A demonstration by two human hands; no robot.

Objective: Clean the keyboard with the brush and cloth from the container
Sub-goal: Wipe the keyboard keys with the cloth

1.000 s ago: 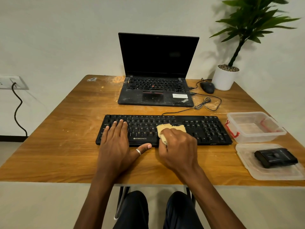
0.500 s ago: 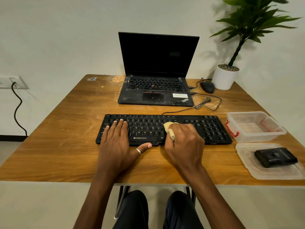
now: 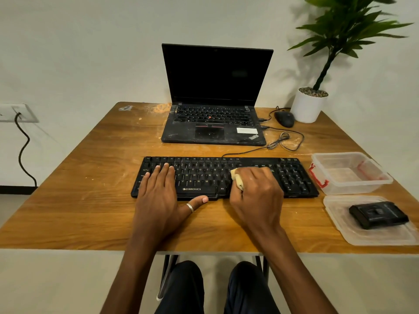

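On worktop [image 3: 90, 200]: black keyboard [image 3: 204, 175] lies flat.
Left hand [image 3: 158, 200]: fingers [image 3: 164, 172] straight, pressing left keys.
Right hand [image 3: 256, 196]: fingers curled round yellow cloth [image 3: 237, 180], on central keys.

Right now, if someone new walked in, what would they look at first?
Probably the two hands on the black keyboard in the middle of the wooden table: the right hand holds a yellow cloth on the keys and the left hand lies flat on its left part. Behind stands an open laptop with a dark screen, and a green plant in a white pot fills the far right corner.
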